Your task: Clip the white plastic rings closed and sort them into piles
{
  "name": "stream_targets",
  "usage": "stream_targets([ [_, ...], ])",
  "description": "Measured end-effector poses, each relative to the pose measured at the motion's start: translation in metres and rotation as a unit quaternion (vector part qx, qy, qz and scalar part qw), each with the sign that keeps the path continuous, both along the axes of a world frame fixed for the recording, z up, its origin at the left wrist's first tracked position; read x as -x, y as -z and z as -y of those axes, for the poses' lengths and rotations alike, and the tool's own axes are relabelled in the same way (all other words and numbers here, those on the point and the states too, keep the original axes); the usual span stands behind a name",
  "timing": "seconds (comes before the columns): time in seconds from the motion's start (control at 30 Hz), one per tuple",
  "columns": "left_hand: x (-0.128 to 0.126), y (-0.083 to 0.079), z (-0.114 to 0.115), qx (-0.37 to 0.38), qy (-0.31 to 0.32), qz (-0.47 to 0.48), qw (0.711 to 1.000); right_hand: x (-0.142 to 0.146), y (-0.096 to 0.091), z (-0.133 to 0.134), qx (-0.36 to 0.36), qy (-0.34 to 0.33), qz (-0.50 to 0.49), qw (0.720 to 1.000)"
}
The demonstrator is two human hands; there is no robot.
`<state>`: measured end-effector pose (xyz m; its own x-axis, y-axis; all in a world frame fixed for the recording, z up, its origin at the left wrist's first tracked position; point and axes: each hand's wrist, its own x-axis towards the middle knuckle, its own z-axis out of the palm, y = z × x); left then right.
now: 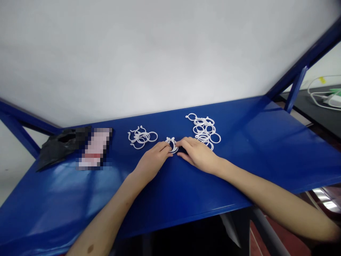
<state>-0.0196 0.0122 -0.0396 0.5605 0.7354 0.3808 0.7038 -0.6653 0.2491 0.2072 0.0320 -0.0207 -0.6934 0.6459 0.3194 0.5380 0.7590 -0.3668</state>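
No legible text or label anywhere — the pixelated packet (pixel 93 148) a blur.

Our white plastic ring (pixel 172 145), pinched between our left hand (pixel 153 161) and right hand (pixel 198 154), down at the blue worktop (pixel 253 142)

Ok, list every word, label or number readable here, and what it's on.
None can be read.
The pink-and-white item beside the black bag is blurred out: unreadable.
The white ring, touched by left hand and right hand, and the blue table show no marks.
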Motion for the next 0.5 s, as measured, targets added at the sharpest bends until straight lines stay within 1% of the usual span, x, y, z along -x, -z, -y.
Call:
stream_targets([
  [0.13, -0.001, -0.002, 0.001, 0.018, 0.004, 0.007, 1.0, 0.002, -0.004, 0.001, -0.015, 0.002, 0.011, 1.0],
  [0.27, -0.004, -0.005, 0.002, 0.015, 0.01, 0.0, 1.0, 0.002, -0.007, 0.001, -0.02, -0.003, 0.027, 0.999],
  [0.37, -0.006, -0.008, 0.002, 0.001, 0.025, -0.013, 1.0, 0.002, -0.006, 0.0, -0.004, -0.007, 0.012, 1.0],
  [0.5, -0.007, -0.013, 0.002, -0.041, 0.029, -0.035, 0.998, 0.001, -0.004, -0.001, 0.029, -0.007, -0.026, 0.999],
])
